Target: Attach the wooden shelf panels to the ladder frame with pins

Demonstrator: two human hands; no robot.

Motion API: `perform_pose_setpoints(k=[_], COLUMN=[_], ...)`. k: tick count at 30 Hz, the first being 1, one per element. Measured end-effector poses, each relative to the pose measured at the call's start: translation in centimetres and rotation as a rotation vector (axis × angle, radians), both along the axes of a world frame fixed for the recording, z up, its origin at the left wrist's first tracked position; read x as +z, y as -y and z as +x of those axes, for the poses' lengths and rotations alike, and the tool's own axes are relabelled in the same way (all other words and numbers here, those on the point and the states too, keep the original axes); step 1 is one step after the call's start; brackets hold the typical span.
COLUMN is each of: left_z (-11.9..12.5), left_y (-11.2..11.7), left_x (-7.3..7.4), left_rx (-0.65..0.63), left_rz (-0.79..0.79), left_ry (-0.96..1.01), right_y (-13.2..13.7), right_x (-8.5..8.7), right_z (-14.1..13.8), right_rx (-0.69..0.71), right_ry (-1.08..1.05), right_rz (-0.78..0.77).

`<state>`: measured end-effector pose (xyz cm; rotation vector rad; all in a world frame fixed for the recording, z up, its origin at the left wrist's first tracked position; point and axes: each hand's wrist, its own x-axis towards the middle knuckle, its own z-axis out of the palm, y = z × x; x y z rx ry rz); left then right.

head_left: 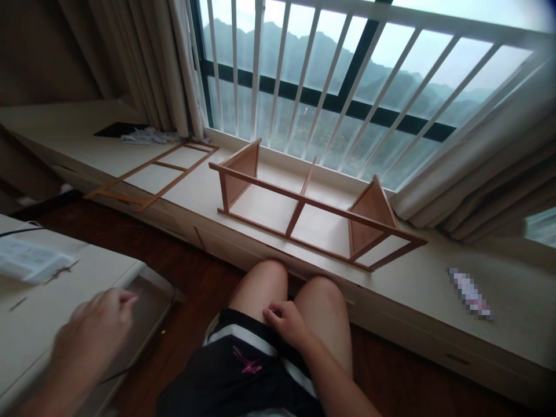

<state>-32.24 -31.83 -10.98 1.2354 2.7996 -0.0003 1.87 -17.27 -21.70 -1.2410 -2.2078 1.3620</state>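
My left hand (98, 324) is raised at the lower left, near the edge of a pale table, with its fingers curled together. It is slightly blurred, and anything between the fingers is hidden. My right hand (287, 323) rests on my lap between the thighs, thumb and fingers curled in; whatever may be inside it does not show. In front of my knees, a brown wooden frame (297, 200) with end panels and a middle crosspiece stands on the window ledge (195, 197). Left of it lies a flat, ladder-like wooden frame (167, 166), partly over the ledge's front edge.
A clear plastic compartment box (32, 260) sits on the pale table (104, 263) at left. On the ledge are a black flat item (115, 130), crumpled white material (147, 136) and a pixelated object (470, 294). White railings (310, 63) and curtains (143, 63) border the window.
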Motion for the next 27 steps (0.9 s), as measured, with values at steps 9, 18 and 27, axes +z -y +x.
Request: perform_pose_setpoints(k=[9,18,27], left_z=[16.5,23.7,26.8], left_y=[-6.5,-10.4,-14.9], left_x=[-3.9,-9.9,-11.7], left_rx=[-0.483,-0.480,-0.572], left_rz=[0.210,0.236,0.104], left_ry=[0.467,0.911,0.854], right_y=[0.9,0.4,-3.3], right_x=[0.0,-2.2,-6.6], right_z=[0.8,3.4,5.6], right_rx=[-0.113,-0.551,-0.629], right_ry=[-0.178,-0.432,-0.356], right_rz=[-0.107,-0.186,-0.098])
